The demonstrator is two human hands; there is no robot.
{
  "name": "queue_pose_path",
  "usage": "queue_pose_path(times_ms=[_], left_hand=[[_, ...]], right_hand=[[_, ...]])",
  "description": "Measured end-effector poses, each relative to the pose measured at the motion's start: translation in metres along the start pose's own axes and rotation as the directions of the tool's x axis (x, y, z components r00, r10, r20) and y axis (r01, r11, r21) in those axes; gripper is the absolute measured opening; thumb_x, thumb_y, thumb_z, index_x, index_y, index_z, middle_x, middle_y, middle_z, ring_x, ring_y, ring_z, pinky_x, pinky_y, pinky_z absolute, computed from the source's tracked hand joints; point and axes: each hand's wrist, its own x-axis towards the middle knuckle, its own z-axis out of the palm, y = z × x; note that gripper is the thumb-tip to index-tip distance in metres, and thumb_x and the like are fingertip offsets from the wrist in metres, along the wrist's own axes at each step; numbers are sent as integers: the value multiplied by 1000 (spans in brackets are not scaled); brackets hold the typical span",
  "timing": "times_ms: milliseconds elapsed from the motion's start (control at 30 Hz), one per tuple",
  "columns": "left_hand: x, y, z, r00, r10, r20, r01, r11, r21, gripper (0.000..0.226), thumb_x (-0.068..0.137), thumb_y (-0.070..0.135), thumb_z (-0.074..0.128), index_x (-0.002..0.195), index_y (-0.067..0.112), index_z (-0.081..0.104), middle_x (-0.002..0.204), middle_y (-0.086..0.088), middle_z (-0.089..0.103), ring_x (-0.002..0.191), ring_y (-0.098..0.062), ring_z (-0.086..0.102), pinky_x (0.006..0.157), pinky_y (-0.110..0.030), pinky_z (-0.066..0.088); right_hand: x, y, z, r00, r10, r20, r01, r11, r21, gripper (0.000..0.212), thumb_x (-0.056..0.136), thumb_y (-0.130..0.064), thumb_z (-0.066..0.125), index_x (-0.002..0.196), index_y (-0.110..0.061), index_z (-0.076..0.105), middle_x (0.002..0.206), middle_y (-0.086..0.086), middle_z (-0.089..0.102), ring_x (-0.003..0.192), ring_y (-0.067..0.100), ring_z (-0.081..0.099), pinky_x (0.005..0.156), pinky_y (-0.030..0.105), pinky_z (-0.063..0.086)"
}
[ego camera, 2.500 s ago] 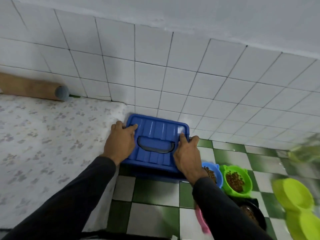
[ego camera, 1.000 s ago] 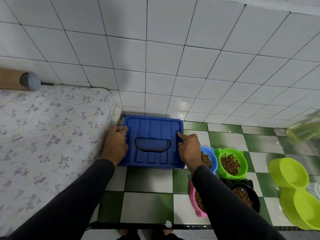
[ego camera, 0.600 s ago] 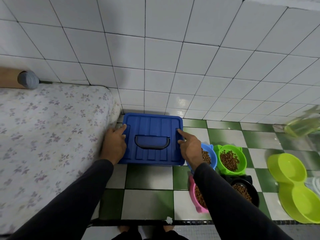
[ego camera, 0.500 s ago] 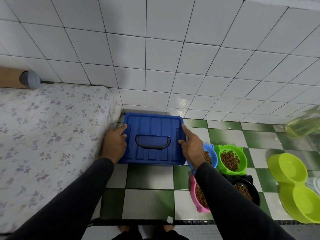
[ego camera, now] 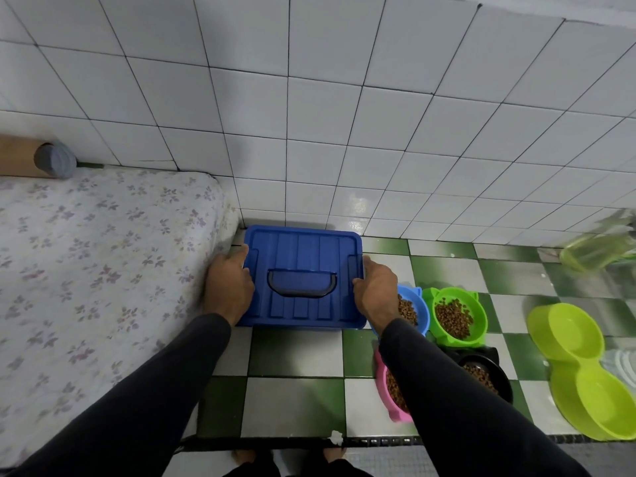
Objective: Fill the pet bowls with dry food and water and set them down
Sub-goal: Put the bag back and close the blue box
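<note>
Both hands have slid outward: the left hand (ego camera: 230, 284) and right hand (ego camera: 375, 287) now curl their fingers over the side edges of the ribbed blue plastic bin lid (ego camera: 303, 275).

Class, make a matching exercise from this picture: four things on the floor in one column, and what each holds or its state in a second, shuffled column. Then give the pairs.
Things
1. blue storage box
2. green bowl
3. yellow-green double bowl
4. black bowl

States
A. empty, two basins
B. lid on, a hand at each side
C. dry food, beside the blue bowl
D. dry food, partly hidden by the right sleeve

Pairs: 1-B, 2-C, 3-A, 4-D
</note>
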Motion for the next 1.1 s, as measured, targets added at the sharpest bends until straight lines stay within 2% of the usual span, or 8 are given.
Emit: queue_pose_path(times_ms=[133, 233, 300, 367, 433, 633, 867, 1100], left_hand=[[1, 1, 1, 1000, 23, 5, -23, 997, 71, 50, 97, 1, 57, 147, 3, 51, 116, -24, 61, 101, -35, 59, 86, -40, 52], [3, -1, 0, 999, 38, 10, -38, 996, 82, 50, 97, 1, 58, 146, 3, 53, 114, -25, 62, 100, -37, 59, 84, -42, 53], [3, -1, -1, 999, 35, 11, -36, 997, 73, 50, 97, 1, 58, 146, 3, 53, 112, -25, 62, 98, -36, 59, 83, -41, 52], [3, 0, -1, 1000, 27, 2, -27, 998, 51, 49, 98, 1, 58, 146, 3, 52, 111, -25, 63, 96, -35, 60, 81, -37, 50], [2, -2, 0, 1000, 24, -4, -24, 999, 43, 49, 98, 2, 58, 147, 3, 52, 114, -24, 63, 99, -35, 60, 84, -34, 48], [4, -4, 0, 1000, -18, -3, 18, 998, -59, 50, 98, 1, 57, 147, 5, 52, 127, -22, 61, 112, -34, 60, 95, -31, 44], [0, -2, 1, 1000, -26, -1, 26, 998, -63, 50, 99, 2, 55, 149, 5, 49, 129, -22, 60, 113, -35, 58, 98, -38, 48], [-4, 6, 6, 999, -31, 29, 26, 988, 150, 59, 95, -1, 57, 153, 4, 44, 108, -22, 51, 78, -25, 44, 66, -33, 39]], right_hand=[[0, -2, 2, 999, 1, -48, -1, 1000, -3, 32, 97, -7, 56, 129, -11, 58, 115, 13, 66, 103, 27, 65, 79, 25, 47], [0, -2, 0, 996, 69, -57, -58, 982, 180, 42, 94, -1, 61, 135, -10, 60, 122, 14, 68, 109, 28, 66, 86, 25, 50], [4, 6, -4, 988, 155, 15, -145, 885, 442, 52, 89, 2, 69, 138, -14, 60, 120, 16, 70, 100, 28, 69, 84, 27, 57], [4, 18, -11, 969, 184, 164, -247, 704, 666, 58, 87, 5, 72, 139, -16, 58, 107, 18, 73, 83, 25, 71, 62, 28, 59], [3, 21, -16, 947, 177, 268, -320, 595, 737, 62, 87, 9, 71, 141, -16, 55, 98, 18, 72, 74, 22, 69, 49, 22, 52], [10, 14, -14, 932, 195, 306, -357, 645, 675, 55, 89, 9, 68, 139, -5, 51, 95, 16, 64, 63, 19, 58, 40, 20, 46], [16, 8, -7, 973, 190, 131, -229, 873, 432, 15, 85, 1, 75, 93, -8, 66, 101, 16, 71, 91, 29, 68, 77, 37, 60], [4, -4, 1, 999, 32, -23, -33, 999, -28, 5, 93, -7, 61, 95, -4, 64, 93, 10, 64, 87, 24, 60, 77, 29, 51]])
